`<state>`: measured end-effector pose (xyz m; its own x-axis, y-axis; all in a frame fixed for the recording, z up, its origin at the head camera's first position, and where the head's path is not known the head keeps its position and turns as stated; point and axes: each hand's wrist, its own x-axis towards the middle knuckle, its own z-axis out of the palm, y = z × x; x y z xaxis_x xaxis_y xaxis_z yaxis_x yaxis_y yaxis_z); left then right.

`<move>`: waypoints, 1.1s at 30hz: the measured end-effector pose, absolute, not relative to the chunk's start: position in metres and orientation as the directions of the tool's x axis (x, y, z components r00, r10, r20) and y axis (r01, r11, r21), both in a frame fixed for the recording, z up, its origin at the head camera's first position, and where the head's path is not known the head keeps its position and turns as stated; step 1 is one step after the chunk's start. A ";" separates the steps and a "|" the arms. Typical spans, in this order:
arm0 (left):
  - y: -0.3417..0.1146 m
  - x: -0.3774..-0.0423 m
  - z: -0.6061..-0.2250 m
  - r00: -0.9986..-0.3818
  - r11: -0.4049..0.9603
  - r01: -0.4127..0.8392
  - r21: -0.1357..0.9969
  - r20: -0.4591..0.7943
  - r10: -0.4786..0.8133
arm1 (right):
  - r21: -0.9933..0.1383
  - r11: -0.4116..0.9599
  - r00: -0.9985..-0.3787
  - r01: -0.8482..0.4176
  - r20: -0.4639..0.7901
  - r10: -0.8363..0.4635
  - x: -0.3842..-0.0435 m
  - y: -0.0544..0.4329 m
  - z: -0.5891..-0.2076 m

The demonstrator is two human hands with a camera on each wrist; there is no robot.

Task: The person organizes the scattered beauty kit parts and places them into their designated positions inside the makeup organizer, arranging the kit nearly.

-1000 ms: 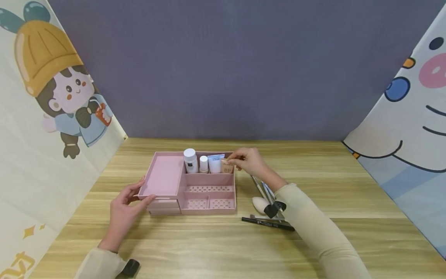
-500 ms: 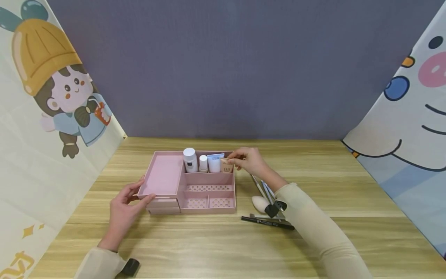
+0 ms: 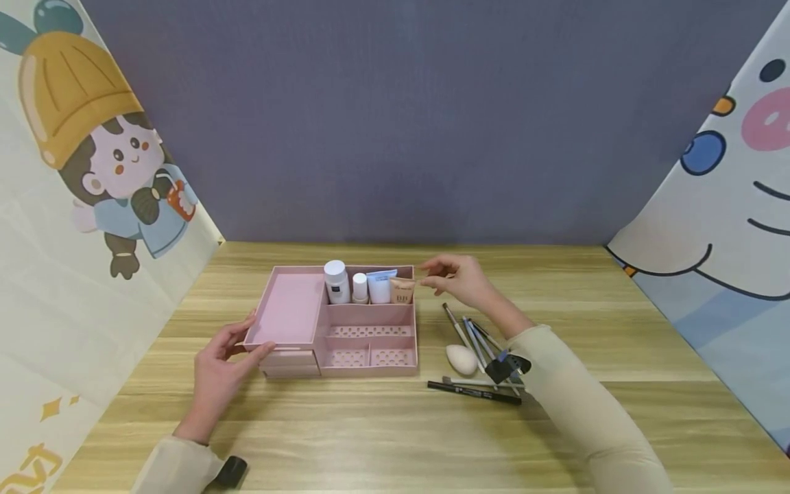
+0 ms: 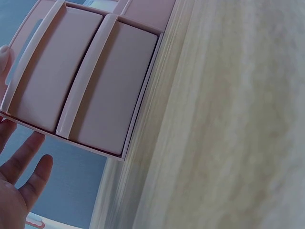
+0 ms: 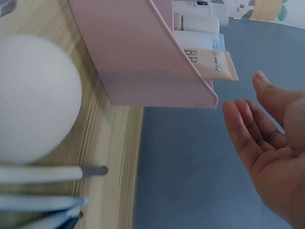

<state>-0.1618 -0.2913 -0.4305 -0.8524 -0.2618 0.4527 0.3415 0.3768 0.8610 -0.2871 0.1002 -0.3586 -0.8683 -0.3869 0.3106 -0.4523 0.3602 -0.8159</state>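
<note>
A pink makeup organizer (image 3: 369,372) stands on the table, with two drawers (image 4: 112,86) at its front left. My left hand (image 3: 221,367) holds its front-left corner, the thumb at the front and fingers along the side. In the back compartment stand a white bottle (image 3: 337,285), a smaller white-capped bottle (image 3: 360,288), a light blue and white tube (image 3: 380,287) and a beige BB cream tube (image 3: 402,291). My right hand (image 3: 459,280) hovers just right of the beige tube, apart from it, with nothing between thumb and fingers in the right wrist view.
Right of the organizer lie an egg-shaped makeup sponge (image 3: 461,359), several slim brushes (image 3: 455,324) and a black pen-like stick (image 3: 474,392). My right forearm passes over some of them. A dark panel (image 3: 407,123) rises behind the wooden table (image 3: 321,439).
My right hand has let go of the beige BB cream tube and moved a little right. The tube stays in the back compartment. My left hand keeps its place at the organizer's corner.
</note>
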 end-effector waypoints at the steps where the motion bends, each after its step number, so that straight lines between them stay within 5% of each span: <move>1: -0.291 -0.162 -0.430 -0.852 0.377 0.342 0.861 0.453 -0.261 | -0.814 0.365 -0.869 -0.451 0.309 -0.385 -0.286 0.104 -0.358; 33: -0.292 -0.162 -0.430 -0.862 0.389 0.321 0.864 0.436 -0.258 | -0.766 0.500 -0.861 -0.405 0.136 -0.490 -0.219 0.173 -0.390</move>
<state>-0.1618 -0.2920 -0.4300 -0.8618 -0.2585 0.4365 0.3207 0.3891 0.8636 -0.2192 0.1729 -0.3899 -0.8613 -0.4897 0.1356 -0.4048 0.5001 -0.7656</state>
